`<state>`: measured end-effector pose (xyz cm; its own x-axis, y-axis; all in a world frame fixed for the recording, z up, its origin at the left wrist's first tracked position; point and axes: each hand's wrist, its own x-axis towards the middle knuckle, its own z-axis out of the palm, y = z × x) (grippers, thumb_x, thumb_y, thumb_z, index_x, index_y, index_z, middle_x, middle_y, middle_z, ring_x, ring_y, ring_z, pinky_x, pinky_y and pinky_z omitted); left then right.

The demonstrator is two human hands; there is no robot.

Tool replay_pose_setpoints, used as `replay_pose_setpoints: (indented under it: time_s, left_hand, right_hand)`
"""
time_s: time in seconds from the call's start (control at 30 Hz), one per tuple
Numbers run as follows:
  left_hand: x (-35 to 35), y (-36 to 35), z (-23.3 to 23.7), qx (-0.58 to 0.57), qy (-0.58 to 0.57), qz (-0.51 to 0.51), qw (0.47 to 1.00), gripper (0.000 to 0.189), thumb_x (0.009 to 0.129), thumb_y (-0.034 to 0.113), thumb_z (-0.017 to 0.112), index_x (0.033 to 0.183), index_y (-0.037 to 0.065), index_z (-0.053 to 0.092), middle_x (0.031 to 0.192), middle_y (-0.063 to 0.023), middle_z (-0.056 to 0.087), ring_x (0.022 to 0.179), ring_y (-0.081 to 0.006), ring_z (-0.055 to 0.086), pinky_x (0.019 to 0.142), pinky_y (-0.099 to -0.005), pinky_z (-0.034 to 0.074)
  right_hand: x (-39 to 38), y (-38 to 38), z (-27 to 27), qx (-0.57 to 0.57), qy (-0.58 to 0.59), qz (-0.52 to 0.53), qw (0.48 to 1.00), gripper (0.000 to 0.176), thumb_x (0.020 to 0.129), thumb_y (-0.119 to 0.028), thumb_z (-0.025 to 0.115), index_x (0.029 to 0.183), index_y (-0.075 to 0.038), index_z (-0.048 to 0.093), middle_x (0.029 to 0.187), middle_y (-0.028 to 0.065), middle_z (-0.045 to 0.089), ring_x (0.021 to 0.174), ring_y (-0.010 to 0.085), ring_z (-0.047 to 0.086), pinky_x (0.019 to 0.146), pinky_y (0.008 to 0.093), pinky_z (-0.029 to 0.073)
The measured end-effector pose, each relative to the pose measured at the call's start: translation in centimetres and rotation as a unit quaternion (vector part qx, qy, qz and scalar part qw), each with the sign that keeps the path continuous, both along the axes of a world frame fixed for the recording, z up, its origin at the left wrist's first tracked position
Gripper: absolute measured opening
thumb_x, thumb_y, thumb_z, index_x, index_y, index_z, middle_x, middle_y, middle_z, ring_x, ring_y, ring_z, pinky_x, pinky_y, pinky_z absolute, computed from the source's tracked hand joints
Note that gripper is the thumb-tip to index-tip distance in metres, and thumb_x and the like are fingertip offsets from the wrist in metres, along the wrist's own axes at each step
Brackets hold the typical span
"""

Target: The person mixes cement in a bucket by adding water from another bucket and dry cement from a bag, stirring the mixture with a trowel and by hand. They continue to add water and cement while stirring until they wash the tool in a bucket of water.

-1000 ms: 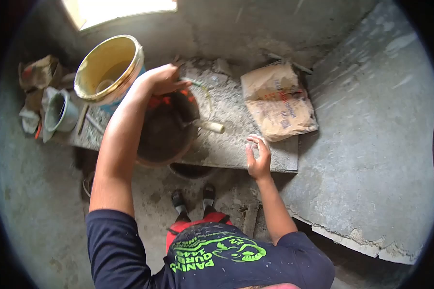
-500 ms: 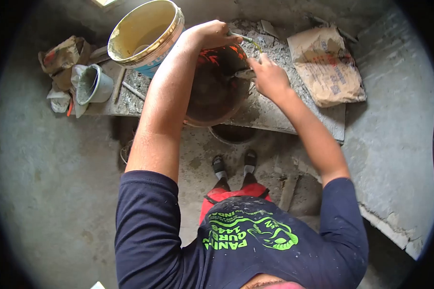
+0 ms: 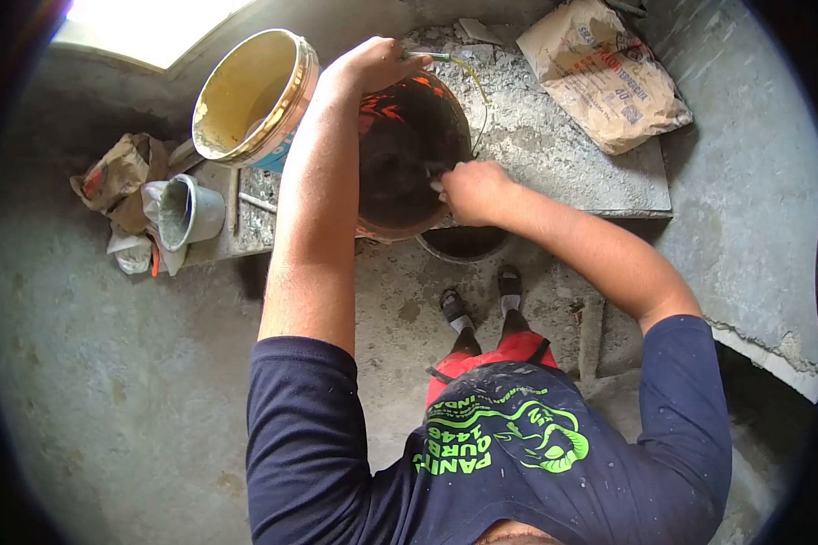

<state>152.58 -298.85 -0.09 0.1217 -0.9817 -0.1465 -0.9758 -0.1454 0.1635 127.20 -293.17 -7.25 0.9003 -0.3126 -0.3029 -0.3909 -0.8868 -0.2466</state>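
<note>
A dark bucket (image 3: 400,150) with orange marks inside is tilted at the edge of the work slab, its opening towards me. My left hand (image 3: 377,65) is closed on the grip of its wire handle (image 3: 441,56) at the far rim. My right hand (image 3: 477,193) is closed at the bucket's right side, around a tool (image 3: 434,179). The tool's end lies inside the dark opening and is hard to make out. Below the bucket is a round dark container (image 3: 463,243), partly hidden.
A large yellowish bucket (image 3: 245,95) leans left of my left forearm. Beyond it are a small grey pail (image 3: 207,213) and crumpled bags (image 3: 123,177). A paper sack (image 3: 604,77) lies on the rough slab (image 3: 554,173). My feet are on the floor below.
My right hand has moved down and left along the bucket's rim, taking the tool deeper into the opening. The camera view has shifted, showing a bright window at top left.
</note>
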Motion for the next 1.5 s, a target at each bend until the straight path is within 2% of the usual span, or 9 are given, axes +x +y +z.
replay_pose_setpoints:
  time_s: [0.23,0.33,0.47,0.6,0.7,0.9,1.17,1.33,1.5]
  left_hand:
    - [-1.1,0.2,1.2,0.011,-0.022,-0.02,1.0,0.075,0.095,0.068,0.056,0.094,-0.005,0.072,0.092,-0.0266,0.072,0.091,-0.0403,0.071,0.082,-0.0472,0.056]
    - [-0.8,-0.2,0.6,0.005,-0.038,-0.014,0.999,0.076,0.095,0.068,0.055,0.092,-0.006,0.072,0.09,-0.0266,0.072,0.09,-0.0412,0.071,0.082,-0.0474,0.056]
    - [-0.7,-0.4,0.4,0.011,-0.038,-0.011,0.999,0.077,0.096,0.067,0.054,0.09,-0.007,0.072,0.09,-0.0273,0.072,0.09,-0.0418,0.071,0.082,-0.0477,0.056]
    - [-0.7,-0.5,0.5,0.001,-0.038,-0.026,0.999,0.076,0.096,0.066,0.055,0.087,-0.008,0.071,0.087,-0.0282,0.071,0.088,-0.0426,0.071,0.081,-0.0487,0.056]
    - [-0.9,-0.3,0.6,-0.008,-0.035,-0.027,0.999,0.076,0.096,0.065,0.055,0.085,-0.008,0.071,0.085,-0.0289,0.071,0.086,-0.0434,0.071,0.08,-0.0493,0.056]
    - [-1.1,0.1,0.9,-0.011,-0.021,-0.021,1.0,0.076,0.094,0.065,0.058,0.087,-0.009,0.072,0.085,-0.0302,0.071,0.087,-0.0433,0.071,0.079,-0.0499,0.057]
    - [-0.1,-0.1,-0.4,-0.052,-0.012,-0.029,0.998,0.076,0.094,0.067,0.057,0.089,-0.008,0.072,0.09,-0.0289,0.072,0.09,-0.0431,0.071,0.08,-0.0495,0.056]
    - [-0.5,-0.1,0.5,0.024,0.001,-0.005,1.0,0.085,0.092,0.073,0.056,0.104,-0.01,0.067,0.099,-0.0284,0.071,0.097,-0.0408,0.07,0.084,-0.0459,0.055]
    - [-0.3,-0.1,0.0,-0.02,-0.024,-0.02,0.999,0.075,0.095,0.067,0.055,0.091,-0.006,0.074,0.093,-0.028,0.072,0.093,-0.0432,0.071,0.082,-0.0483,0.057]
  right_hand:
    - [2.4,2.5,-0.2,0.317,-0.08,-0.167,0.93,0.043,0.095,-0.038,0.061,0.086,0.004,0.068,0.086,0.0234,0.073,0.081,0.0338,0.074,0.069,0.0454,0.057]
    - [2.2,2.3,0.1,0.566,-0.004,-0.26,0.782,0.056,0.099,-0.054,0.06,0.075,-0.003,0.06,0.064,0.0031,0.053,0.047,0.0135,0.04,0.041,0.0325,0.03]
    - [-0.3,2.3,1.6,0.578,-0.032,-0.253,0.775,0.048,0.099,-0.047,0.063,0.076,-0.005,0.064,0.066,0.0064,0.059,0.052,0.0175,0.052,0.047,0.0355,0.04]
    - [-2.3,0.3,0.1,0.289,-0.099,-0.091,0.948,0.03,0.093,-0.032,0.067,0.097,-0.004,0.075,0.089,0.0203,0.075,0.097,0.033,0.074,0.081,0.0482,0.057]
    - [-3.1,-2.2,0.6,-0.01,0.001,0.018,1.0,0.021,0.087,-0.023,0.067,0.092,-0.005,0.075,0.087,0.016,0.075,0.091,0.0307,0.075,0.076,0.0465,0.059]
    - [-0.5,-10.9,1.5,-0.378,-0.205,0.204,0.88,0.019,0.091,-0.018,0.058,0.101,-0.004,0.068,0.082,0.0102,0.073,0.077,0.0244,0.073,0.058,0.0376,0.057]
    - [-4.8,-3.5,-0.6,-0.209,-0.073,0.031,0.975,0.056,0.091,-0.018,0.061,0.144,-0.003,0.049,0.083,0.0106,0.071,0.077,0.0262,0.072,0.065,0.0408,0.056]
    - [-7.1,2.9,0.5,0.05,-0.04,-0.15,0.987,0.037,0.098,-0.027,0.059,0.127,-0.006,0.058,0.093,0.0228,0.073,0.091,0.041,0.073,0.077,0.0534,0.058]
    - [-5.5,-1.6,3.7,0.002,-0.011,-0.136,0.991,0.032,0.098,-0.032,0.059,0.122,-0.011,0.065,0.095,0.0184,0.074,0.092,0.0364,0.073,0.078,0.0501,0.059]
